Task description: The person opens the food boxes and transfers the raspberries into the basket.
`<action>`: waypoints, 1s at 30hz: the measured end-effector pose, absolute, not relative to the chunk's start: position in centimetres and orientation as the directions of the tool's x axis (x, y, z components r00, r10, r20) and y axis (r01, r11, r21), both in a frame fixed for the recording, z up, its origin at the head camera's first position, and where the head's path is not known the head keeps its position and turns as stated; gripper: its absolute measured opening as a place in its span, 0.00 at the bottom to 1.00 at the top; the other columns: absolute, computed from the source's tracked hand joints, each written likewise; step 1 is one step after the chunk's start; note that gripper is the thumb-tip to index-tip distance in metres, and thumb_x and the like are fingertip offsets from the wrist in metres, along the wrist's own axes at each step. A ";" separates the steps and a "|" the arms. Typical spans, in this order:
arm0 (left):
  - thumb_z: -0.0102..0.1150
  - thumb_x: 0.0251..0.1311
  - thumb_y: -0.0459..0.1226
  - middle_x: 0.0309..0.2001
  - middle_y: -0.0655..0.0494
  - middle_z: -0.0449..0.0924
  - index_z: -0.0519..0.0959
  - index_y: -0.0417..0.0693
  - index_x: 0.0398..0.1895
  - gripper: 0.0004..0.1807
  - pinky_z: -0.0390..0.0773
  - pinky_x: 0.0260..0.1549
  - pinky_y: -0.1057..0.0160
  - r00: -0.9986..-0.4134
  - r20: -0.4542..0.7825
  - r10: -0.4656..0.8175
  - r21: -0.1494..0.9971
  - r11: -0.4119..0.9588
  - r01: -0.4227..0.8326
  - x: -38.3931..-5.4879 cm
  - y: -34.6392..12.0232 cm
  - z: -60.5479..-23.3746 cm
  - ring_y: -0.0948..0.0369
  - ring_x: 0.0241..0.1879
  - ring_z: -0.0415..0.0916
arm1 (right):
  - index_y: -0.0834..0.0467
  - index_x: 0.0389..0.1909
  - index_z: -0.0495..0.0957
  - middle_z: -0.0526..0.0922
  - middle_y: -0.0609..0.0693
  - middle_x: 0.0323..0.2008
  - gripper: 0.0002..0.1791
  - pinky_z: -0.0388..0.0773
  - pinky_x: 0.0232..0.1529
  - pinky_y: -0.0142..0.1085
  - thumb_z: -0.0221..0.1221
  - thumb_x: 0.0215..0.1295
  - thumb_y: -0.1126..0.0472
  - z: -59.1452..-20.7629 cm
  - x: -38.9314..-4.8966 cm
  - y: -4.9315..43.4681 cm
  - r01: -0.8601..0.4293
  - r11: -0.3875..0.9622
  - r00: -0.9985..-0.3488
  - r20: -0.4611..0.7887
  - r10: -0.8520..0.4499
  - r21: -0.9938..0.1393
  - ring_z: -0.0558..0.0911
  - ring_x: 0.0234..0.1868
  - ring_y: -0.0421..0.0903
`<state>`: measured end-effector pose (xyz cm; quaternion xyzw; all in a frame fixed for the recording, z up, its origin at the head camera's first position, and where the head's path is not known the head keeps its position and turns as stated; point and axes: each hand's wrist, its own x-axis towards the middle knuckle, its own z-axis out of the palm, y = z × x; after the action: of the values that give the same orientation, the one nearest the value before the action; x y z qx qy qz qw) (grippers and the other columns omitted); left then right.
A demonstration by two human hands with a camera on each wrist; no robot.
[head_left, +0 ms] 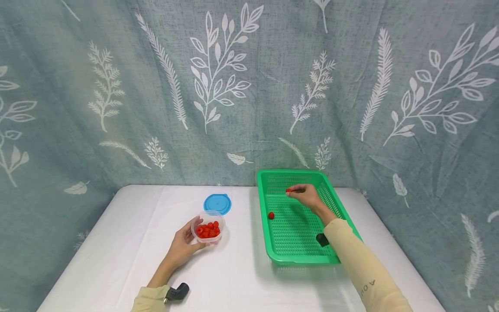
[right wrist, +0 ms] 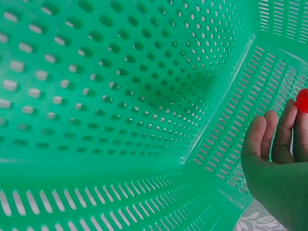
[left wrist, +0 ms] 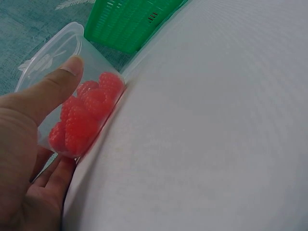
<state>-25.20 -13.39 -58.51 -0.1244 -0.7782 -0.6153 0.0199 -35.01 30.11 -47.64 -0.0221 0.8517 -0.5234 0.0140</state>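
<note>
Leaf-patterned curtain (head_left: 249, 149) hangs behind a white table (head_left: 241, 281), on which stands a green basket (head_left: 304, 261), the landmark for all places given. One raspberry (head_left: 289, 190) lies at the fingertips of the right hand (head_left: 309, 197), over the far part of the basket's floor. Thumb and forefinger pinch it with almost no gap between them; the remaining fingers are loosely bent, as the right wrist view shows, with the fruit cut by the frame's edge. A loose berry (head_left: 271, 215) rests in the basket beside its left wall. Left of the basket, the left hand (head_left: 183, 247) grasps a clear tub (left wrist: 103, 60), its thumb on one side and its fingers on another, spread apart by the width of the vessel. Several fruits (head_left: 210, 231) lie heaped at the tub's bottom, below the thumb. All are bright red; those seen closely are rounded to conical, with a knobbly surface. A round blue lid (head_left: 217, 203) lies flat left of the basket, just behind the tub.
</note>
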 end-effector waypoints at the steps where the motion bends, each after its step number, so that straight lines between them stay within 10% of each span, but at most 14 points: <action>1: 0.78 0.50 0.31 0.73 0.44 0.69 0.60 0.42 0.78 0.51 0.63 0.70 0.59 -0.969 0.183 0.168 0.954 0.208 0.217 -25.2 -13.4 -58.5 0.48 0.75 0.62 | 0.69 0.54 0.79 0.84 0.62 0.52 0.17 0.76 0.63 0.59 0.63 0.71 0.61 -47.7 -35.0 30.1 -0.023 0.455 -0.999 -0.002 -0.054 -0.890 0.80 0.57 0.63; 18: 0.78 0.50 0.32 0.72 0.45 0.69 0.62 0.44 0.77 0.50 0.63 0.71 0.56 -0.966 0.199 0.168 0.952 0.199 0.231 -25.2 -13.5 -58.8 0.49 0.75 0.62 | 0.70 0.62 0.75 0.78 0.66 0.61 0.24 0.73 0.67 0.59 0.61 0.73 0.58 -47.0 -34.6 29.8 -0.006 0.451 -0.998 -0.020 -0.052 -0.893 0.76 0.63 0.63; 30: 0.77 0.51 0.30 0.73 0.43 0.68 0.59 0.40 0.78 0.51 0.63 0.71 0.57 -0.966 0.191 0.174 0.955 0.196 0.224 -25.1 -13.4 -58.5 0.48 0.75 0.61 | 0.65 0.70 0.69 0.76 0.64 0.65 0.30 0.80 0.61 0.45 0.49 0.80 0.48 -38.9 -32.1 26.6 -0.047 0.353 -0.966 -0.048 -0.254 -0.934 0.80 0.54 0.49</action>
<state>-25.13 -13.43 -58.49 -0.1289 -0.7731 -0.6207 0.0202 -32.06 26.59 -38.91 -0.0921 0.8174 -0.5611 0.0924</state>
